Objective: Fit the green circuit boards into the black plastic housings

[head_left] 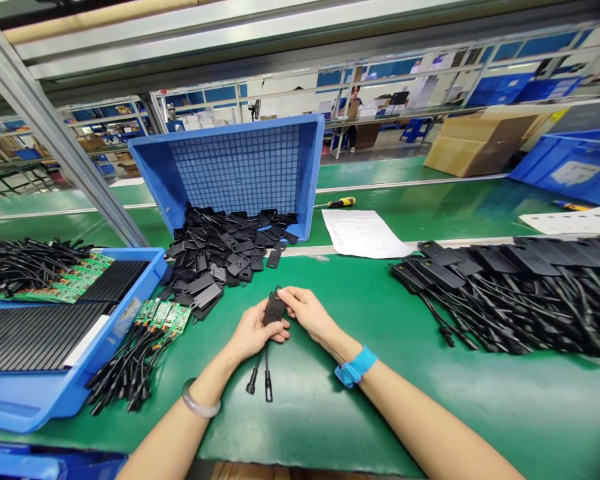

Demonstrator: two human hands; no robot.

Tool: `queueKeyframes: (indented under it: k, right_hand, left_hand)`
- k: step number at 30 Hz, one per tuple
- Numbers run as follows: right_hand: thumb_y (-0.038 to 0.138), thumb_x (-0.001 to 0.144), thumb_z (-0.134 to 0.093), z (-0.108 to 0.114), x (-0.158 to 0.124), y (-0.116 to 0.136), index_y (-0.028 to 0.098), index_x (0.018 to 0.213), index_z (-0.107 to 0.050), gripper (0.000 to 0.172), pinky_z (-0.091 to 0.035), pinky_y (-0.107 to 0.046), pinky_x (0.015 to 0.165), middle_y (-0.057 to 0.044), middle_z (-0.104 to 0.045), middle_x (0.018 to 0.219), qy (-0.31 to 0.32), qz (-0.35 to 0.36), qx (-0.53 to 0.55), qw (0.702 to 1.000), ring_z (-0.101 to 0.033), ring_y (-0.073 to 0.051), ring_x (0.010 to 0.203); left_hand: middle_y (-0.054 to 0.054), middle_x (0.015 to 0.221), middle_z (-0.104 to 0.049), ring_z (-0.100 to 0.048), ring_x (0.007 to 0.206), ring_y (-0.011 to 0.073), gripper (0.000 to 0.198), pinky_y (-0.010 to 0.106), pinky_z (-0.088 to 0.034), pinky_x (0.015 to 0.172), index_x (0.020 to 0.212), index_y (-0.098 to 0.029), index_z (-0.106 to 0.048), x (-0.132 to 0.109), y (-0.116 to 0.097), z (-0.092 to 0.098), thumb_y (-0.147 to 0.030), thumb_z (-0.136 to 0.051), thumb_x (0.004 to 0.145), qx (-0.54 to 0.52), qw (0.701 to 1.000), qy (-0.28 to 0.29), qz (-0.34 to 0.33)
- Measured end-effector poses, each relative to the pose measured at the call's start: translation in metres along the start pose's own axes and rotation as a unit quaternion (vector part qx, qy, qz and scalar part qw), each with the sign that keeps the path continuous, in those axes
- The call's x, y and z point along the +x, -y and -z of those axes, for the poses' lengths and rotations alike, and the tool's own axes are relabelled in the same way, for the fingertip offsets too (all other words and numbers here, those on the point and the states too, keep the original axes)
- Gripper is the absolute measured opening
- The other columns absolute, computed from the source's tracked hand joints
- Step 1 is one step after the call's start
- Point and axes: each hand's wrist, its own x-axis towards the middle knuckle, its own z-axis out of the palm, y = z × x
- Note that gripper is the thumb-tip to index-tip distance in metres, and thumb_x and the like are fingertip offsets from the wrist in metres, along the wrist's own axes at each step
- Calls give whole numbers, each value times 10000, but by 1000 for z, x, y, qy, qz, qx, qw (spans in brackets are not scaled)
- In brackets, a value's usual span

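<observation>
Between my hands is a small black plastic case (275, 308) with two short black cables (267, 367) hanging down, each ending in a connector. My left hand (255, 328) is closed round the case's lower part and side. At the case's top right corner, the thumb and fingers of my right hand (303, 310) pinch its edge. Loose black plastic covers (230, 250) spill from a tipped blue crate (235, 167) beyond my left hand. Green circuit boards (165, 317) with black cables lie to the left.
A blue tray (145, 267) on the left holds boards and rows of black cases. Cabled black cases (520, 287) are piled on the right. A paper sheet (363, 232) and a yellow-black screwdriver (343, 202) lie behind. A person (351, 107) sits far back.
</observation>
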Motion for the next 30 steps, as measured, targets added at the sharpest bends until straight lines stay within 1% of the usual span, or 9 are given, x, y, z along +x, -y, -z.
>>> queueKeyframes:
  k: [4, 8, 11, 13, 16, 20, 24, 27, 30]
  right_hand:
    - [459, 898, -377, -6, -7, 5, 132, 966, -603, 404, -452, -337, 711, -84, -569, 832, -47, 85, -216, 972, -541, -225, 780]
    - [308, 897, -428, -8, -15, 14, 5, 1361, -341, 561, -447, -398, 863, -198, -514, 1085, -31, 128, -406, 904, -517, -286, 986]
    - [191, 902, -412, 6, -14, 17, -33, 1395, -276, 558, -455, -362, 855, -204, -513, 1074, -28, 97, -488, 867, -539, -272, 965]
    - [175, 898, -438, 20, -12, 17, -28, 1386, -316, 542, -462, -381, 812, -214, -524, 1047, -48, 63, -564, 822, -553, -295, 938]
    - [141, 902, -430, 39, -12, 14, 25, 1357, -414, 470, -465, -393, 700, -215, -550, 983, -63, 11, -661, 748, -574, -325, 874]
    - [59, 883, -399, 45, -17, 13, 72, 1311, -492, 439, -448, -402, 687, -228, -564, 1023, -104, 23, -711, 695, -571, -331, 889]
    - [127, 870, -500, 27, -22, 18, 106, 1256, -548, 390, -450, -416, 787, -202, -568, 1123, -74, 117, -656, 742, -557, -314, 965]
    - [133, 864, -499, 7, -28, 21, 132, 1215, -581, 360, -451, -401, 836, -163, -585, 1114, 0, 164, -561, 812, -558, -284, 995]
    - [143, 857, -485, -10, -37, 22, 143, 1168, -608, 335, -451, -376, 859, -130, -606, 1070, 75, 190, -424, 882, -570, -250, 985]
  left_hand:
    - [97, 1054, -634, -661, 820, 195, 808, 298, -550, 706, 1396, -195, -335, 3, 6, 1, -299, -731, 700, 36, 998, -15, -50]
    - [145, 1195, -570, -618, 983, 225, 1061, 349, -536, 805, 1481, -191, -60, 2, 13, 4, -199, -732, 659, 60, 994, 39, -88]
    - [168, 1319, -493, -545, 1116, 249, 945, 358, -525, 839, 1468, -199, -169, 0, 6, 9, -178, -696, 684, 197, 971, -13, -134]
    - [150, 1354, -473, -534, 1126, 234, 789, 334, -524, 834, 1428, -199, -286, -4, -9, 16, -180, -657, 732, 341, 929, -68, -130]
    - [117, 1286, -539, -539, 1119, 225, 547, 332, -477, 912, 1300, -177, -462, -21, -39, 31, -193, -626, 779, 556, 825, -86, -55]
    - [128, 1108, -605, -564, 1064, 265, 320, 378, -434, 927, 1095, -152, -567, -65, -68, 62, -150, -602, 777, 656, 736, -164, 31]
    - [155, 989, -626, -602, 975, 285, 205, 363, -453, 812, 957, -119, -567, -117, -63, 92, -83, -559, 756, 684, 666, -262, 142]
    - [104, 918, -653, -630, 887, 240, 192, 299, -444, 728, 925, -149, -554, -141, -52, 103, -73, -544, 749, 680, 651, -281, 186]
    - [34, 843, -656, -628, 827, 188, 196, 245, -398, 658, 932, -190, -535, -152, -49, 103, -78, -484, 780, 670, 657, -302, 171]
